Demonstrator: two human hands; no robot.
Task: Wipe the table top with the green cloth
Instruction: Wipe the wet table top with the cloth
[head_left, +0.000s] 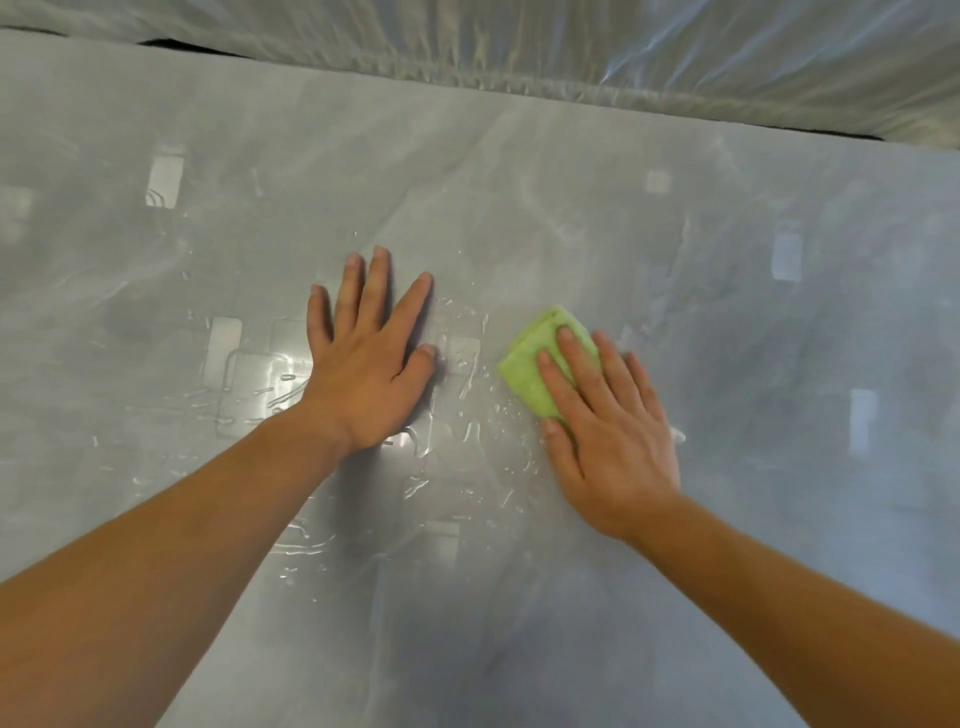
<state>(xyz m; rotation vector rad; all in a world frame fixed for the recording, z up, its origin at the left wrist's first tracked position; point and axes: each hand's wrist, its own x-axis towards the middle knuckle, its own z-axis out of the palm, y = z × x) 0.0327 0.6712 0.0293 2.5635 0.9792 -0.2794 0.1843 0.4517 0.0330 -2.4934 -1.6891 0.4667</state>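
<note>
The grey glossy table top (571, 208) fills most of the head view. A folded green cloth (527, 371) lies flat on it, right of centre. My right hand (608, 431) presses down on the cloth with fingers spread; its palm hides the cloth's near part. My left hand (366, 358) rests flat on the table to the left of the cloth, fingers apart, holding nothing. Water drops and streaks (467, 395) lie on the surface between and below the two hands.
Clear plastic sheeting (571, 47) hangs along the table's far edge. The table surface reflects ceiling lights as pale rectangles (165, 182). More wet streaks (249, 384) lie left of my left wrist.
</note>
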